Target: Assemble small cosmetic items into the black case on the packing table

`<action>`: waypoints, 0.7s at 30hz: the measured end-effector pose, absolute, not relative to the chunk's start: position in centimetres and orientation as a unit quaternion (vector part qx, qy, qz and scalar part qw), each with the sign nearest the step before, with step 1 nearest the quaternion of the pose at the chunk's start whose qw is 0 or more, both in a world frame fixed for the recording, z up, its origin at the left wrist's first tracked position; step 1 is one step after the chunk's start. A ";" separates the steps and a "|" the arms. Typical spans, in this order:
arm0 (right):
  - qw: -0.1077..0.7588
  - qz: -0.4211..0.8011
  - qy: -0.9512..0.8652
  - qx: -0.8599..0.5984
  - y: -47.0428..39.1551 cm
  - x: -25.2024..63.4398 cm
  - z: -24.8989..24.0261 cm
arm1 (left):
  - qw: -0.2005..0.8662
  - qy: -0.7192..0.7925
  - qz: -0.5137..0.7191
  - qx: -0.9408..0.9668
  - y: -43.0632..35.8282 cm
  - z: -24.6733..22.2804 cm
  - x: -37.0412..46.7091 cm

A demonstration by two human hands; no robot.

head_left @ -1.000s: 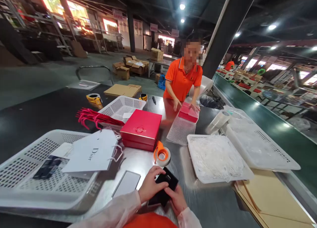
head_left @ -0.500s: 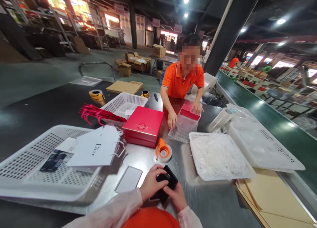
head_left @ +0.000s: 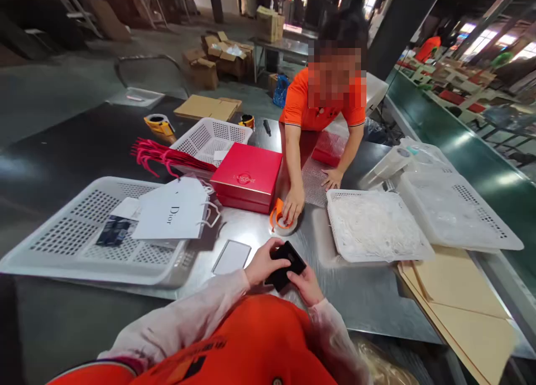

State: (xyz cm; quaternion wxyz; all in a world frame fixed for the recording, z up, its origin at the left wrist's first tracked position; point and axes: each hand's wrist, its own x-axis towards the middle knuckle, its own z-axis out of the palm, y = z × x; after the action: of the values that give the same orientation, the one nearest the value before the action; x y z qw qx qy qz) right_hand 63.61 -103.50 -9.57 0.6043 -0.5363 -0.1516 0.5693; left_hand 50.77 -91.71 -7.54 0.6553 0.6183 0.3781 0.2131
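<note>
Close to my body, a small black box [head_left: 288, 265] is held between both hands over the metal table. My left hand [head_left: 263, 262] grips its left side, thumb on top. My right hand [head_left: 309, 284] closes on its lower right corner. The fingers beneath are hidden. Left of my hands lies a flat white rectangle with a grey border [head_left: 232, 257]. Just beyond them is an orange tape dispenser [head_left: 276, 211] with a roll of tape, which a co-worker's hand [head_left: 293, 203] grasps from above.
A red Lancôme box [head_left: 247, 176] stands ahead, beside red-handled bags [head_left: 180, 162]. At left, a white basket [head_left: 96, 273] bears a white Dior bag [head_left: 171, 209]. A white shred-filled tray [head_left: 379, 256] and brown cardboard [head_left: 464, 284] lie right. Across the table, the co-worker leans over bubble wrap [head_left: 316, 178].
The co-worker's hand has moved from the bubble wrap onto the tape dispenser. The black box has turned flatter in my hands, still held by both. My view has tilted downward.
</note>
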 end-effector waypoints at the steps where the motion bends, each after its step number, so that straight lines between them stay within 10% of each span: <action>1: 0.603 0.569 -0.159 -0.536 -103.4 63.4 -9.4 | 0.680 0.378 0.202 0.595 -91.4 -7.5 50.7; 21: 0.525 0.480 -0.329 -0.621 -103.2 59.6 -6.1 | 0.750 0.374 0.098 0.537 -90.6 -3.8 43.5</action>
State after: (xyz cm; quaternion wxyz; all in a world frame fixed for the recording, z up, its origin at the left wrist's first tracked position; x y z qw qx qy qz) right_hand 59.61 -103.21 -6.06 0.5253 -0.6214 -0.3286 0.4795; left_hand 43.51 -90.56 -3.79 0.7499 0.5368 0.3742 0.0978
